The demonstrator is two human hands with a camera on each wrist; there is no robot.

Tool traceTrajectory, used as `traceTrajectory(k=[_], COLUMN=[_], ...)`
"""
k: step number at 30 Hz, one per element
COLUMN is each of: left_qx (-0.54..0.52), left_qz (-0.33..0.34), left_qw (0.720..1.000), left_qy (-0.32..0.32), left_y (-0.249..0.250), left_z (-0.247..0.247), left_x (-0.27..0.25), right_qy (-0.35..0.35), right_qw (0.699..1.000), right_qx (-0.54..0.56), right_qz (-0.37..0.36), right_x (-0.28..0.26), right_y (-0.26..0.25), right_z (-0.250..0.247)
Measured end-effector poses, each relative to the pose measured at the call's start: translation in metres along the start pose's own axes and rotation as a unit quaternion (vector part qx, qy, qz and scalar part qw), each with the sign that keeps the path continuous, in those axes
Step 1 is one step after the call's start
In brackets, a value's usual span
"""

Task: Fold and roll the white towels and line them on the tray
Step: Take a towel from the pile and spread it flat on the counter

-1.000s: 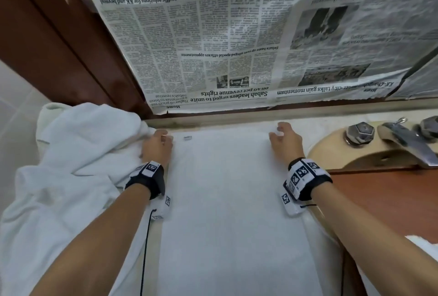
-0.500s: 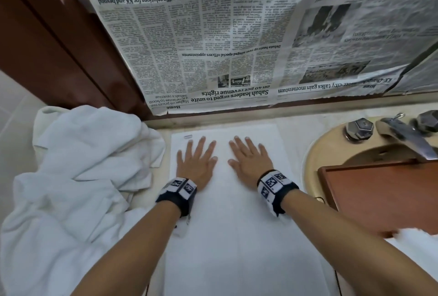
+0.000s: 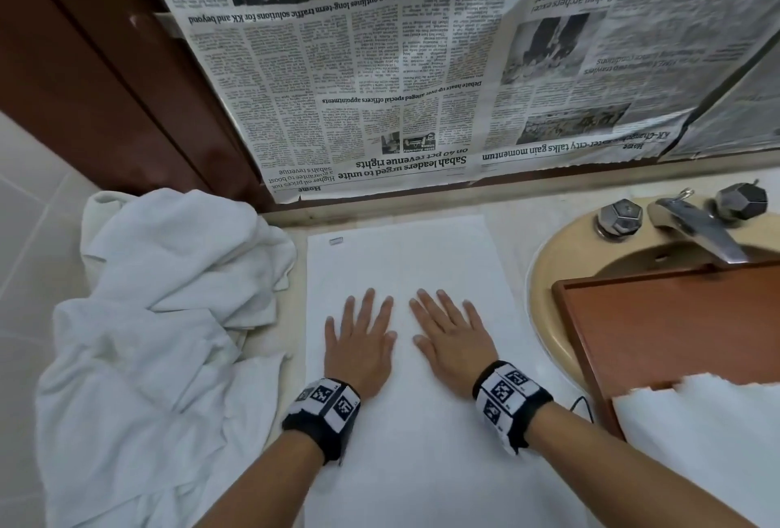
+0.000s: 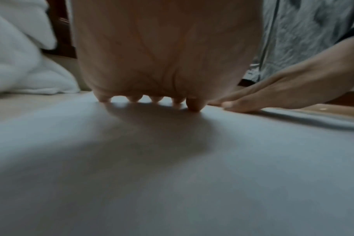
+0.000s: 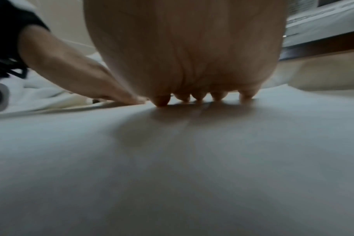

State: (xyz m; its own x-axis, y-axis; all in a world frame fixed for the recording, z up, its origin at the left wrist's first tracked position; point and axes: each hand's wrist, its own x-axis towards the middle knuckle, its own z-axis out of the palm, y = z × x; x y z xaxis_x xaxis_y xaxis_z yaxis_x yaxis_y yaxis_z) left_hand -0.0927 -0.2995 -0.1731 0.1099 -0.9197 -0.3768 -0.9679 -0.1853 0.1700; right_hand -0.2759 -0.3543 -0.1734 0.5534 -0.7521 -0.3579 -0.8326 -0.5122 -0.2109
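Both hands lie flat, palms down, on a white towel (image 3: 405, 422) spread smooth as a long strip running from the lower centre of the head view up to the base of the wall. The left hand (image 3: 358, 341) sits just left of centre, its fingers (image 3: 366, 303) straight and slightly fanned, pressing the cloth and gripping nothing. The right hand (image 3: 453, 337) lies just beside it to the right, fingers (image 3: 443, 308) likewise straight and spread, angled a little toward the upper left; the two thumbs are near each other but apart. In the left wrist view the fingertips (image 4: 135, 99) touch the towel surface in a row, with the other hand flat on the cloth at the right of that frame; the right wrist view shows the same, the fingertips (image 5: 217, 96) down on the fabric. The towel extends beyond the fingertips toward the top of the strip, where a small label (image 3: 336, 240) sits at its upper left corner, and continues under the wrists to the bottom edge. A heap of crumpled white towels (image 3: 160, 316) fills the left of the head view, touching the strip's left edge. At the right, a reddish-brown tray (image 3: 675, 325) rests over a beige sink (image 3: 548, 274) below the tap (image 3: 696, 227), with more white towel (image 3: 709, 443) on its lower part. Newspaper (image 3: 422, 63) covers the wall above.
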Motion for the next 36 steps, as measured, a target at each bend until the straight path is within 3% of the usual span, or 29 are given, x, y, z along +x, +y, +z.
traceTrajectory(k=[6, 10, 12, 19, 22, 25, 27, 34, 36], left_qx=[-0.037, -0.031, -0.033, -0.053, -0.058, -0.018, -0.001, -0.065, -0.082], left_qz=[-0.128, -0.010, 0.014, -0.112, -0.082, -0.006, 0.011, -0.130, -0.120], left_qw=[0.991, 0.999, 0.999, 0.992, 0.995, 1.000, 1.000, 0.989, 0.989], left_qy=[0.022, 0.017, -0.004, 0.000, 0.009, 0.000, 0.007, 0.030, 0.035], left_y=[-0.051, 0.000, 0.015, -0.052, -0.030, 0.017, 0.031, -0.030, -0.021], left_z=[0.000, 0.015, 0.024, 0.023, 0.031, 0.057, 0.069, 0.071, 0.072], left_x=[-0.022, -0.051, -0.061, -0.082, -0.102, -0.127, -0.140, -0.159, -0.167], right_qy=[-0.005, 0.022, 0.007, -0.001, 0.050, 0.012, -0.007, 0.024, 0.028], right_qw=[0.990, 0.999, 1.000, 0.985, 0.992, 0.999, 0.998, 0.983, 0.987], right_qx=[0.029, 0.018, 0.006, 0.019, 0.020, 0.011, 0.041, 0.034, 0.052], right_qz=[0.141, 0.026, -0.006, 0.172, 0.110, 0.048, 0.054, 0.181, 0.148], right_x=[-0.020, -0.039, -0.046, -0.080, -0.105, -0.123, -0.129, -0.146, -0.155], right_y=[0.033, -0.021, -0.033, 0.033, 0.007, -0.035, -0.045, 0.009, -0.011], right_z=[-0.014, 0.005, 0.019, 0.013, 0.027, 0.054, 0.063, 0.049, 0.053])
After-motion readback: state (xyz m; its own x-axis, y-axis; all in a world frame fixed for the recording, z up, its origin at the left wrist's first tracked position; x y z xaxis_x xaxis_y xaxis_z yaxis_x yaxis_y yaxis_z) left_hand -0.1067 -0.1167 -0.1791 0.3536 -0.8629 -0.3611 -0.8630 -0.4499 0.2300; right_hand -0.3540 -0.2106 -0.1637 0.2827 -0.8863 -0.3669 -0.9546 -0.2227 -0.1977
